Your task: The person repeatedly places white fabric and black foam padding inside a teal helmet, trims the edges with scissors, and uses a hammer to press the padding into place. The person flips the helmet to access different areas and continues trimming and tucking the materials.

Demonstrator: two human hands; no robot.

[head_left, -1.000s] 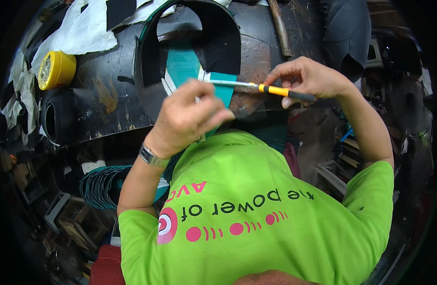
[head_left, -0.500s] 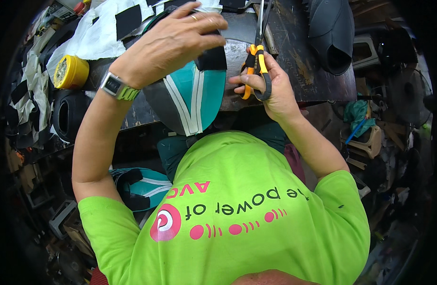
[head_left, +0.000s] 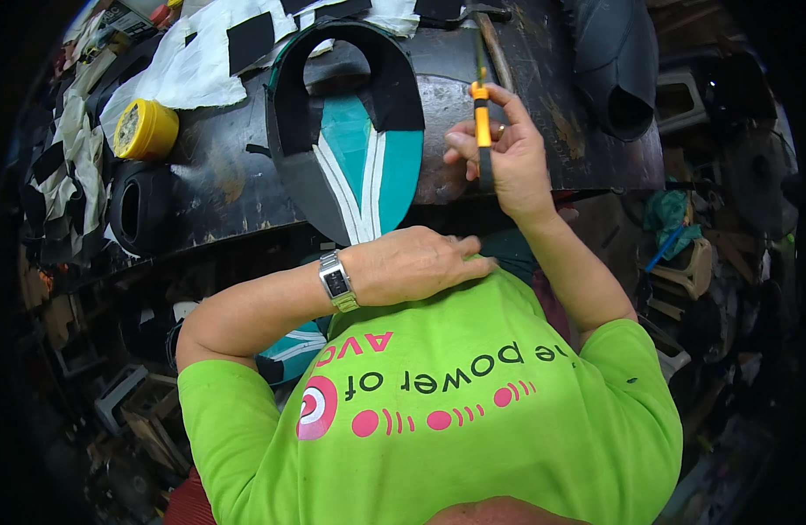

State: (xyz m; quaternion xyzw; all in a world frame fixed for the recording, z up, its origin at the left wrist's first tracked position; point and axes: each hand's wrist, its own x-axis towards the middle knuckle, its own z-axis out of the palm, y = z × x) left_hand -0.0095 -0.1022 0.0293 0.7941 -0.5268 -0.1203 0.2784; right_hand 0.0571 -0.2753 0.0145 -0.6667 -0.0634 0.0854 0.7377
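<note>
My right hand [head_left: 517, 162] is closed round a pair of scissors [head_left: 483, 118] with yellow-orange and black handles. They are turned nearly edge-on, their blades pointing away over the table. My left hand [head_left: 412, 262] lies against the front of my green shirt, fingers stretched to the right, holding nothing that I can see. Just beyond it a shoe upper [head_left: 399, 179] in teal, dark grey and black, with white strips in a V, lies on the table, its toe end overhanging the near edge. A similar teal upper [head_left: 294, 350] is partly hidden below my left forearm.
On the dark table [head_left: 219, 197] stand a yellow tub [head_left: 146, 129] and a black shoe form [head_left: 140, 210] at the left. White cloth [head_left: 197, 70] with black patches lies at the back. A wooden-handled hammer [head_left: 495, 52] and a large black shoe form [head_left: 613, 70] are at the right.
My left hand has moved from above the shoe upper down to my shirt, uncovering the upper's black collar. The scissors have turned edge-on in my right hand.
</note>
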